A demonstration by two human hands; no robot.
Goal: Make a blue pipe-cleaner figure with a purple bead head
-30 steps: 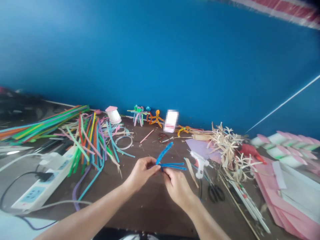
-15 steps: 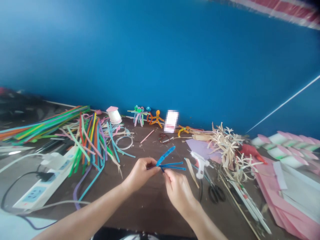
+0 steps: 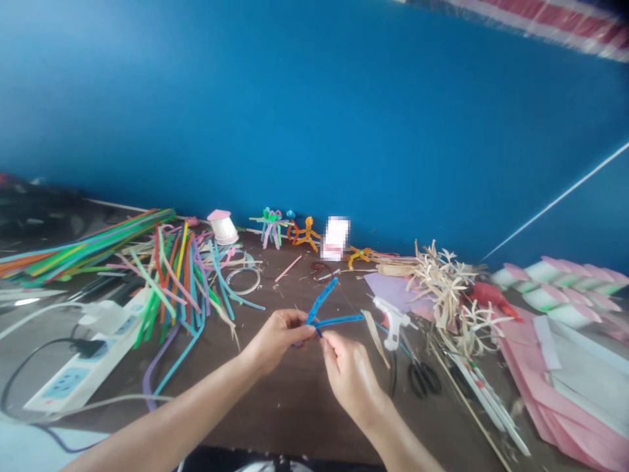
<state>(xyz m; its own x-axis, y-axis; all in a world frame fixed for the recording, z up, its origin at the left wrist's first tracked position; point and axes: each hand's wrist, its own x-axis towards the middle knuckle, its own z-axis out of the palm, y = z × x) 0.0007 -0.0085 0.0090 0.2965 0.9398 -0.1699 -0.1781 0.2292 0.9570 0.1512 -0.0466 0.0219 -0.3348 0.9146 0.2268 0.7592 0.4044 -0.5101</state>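
Writing on the white card (image 3: 336,237) is blurred beyond reading. Right hand (image 3: 351,368) and left hand (image 3: 279,337) reach forward above the bench (image 3: 280,413), fingers of both pinching the blue pipe cleaners (image 3: 323,301) where they meet.

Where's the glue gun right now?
Head view, right of the right hand: the white glue gun lies between the purple sheet and the black-handled scissors.
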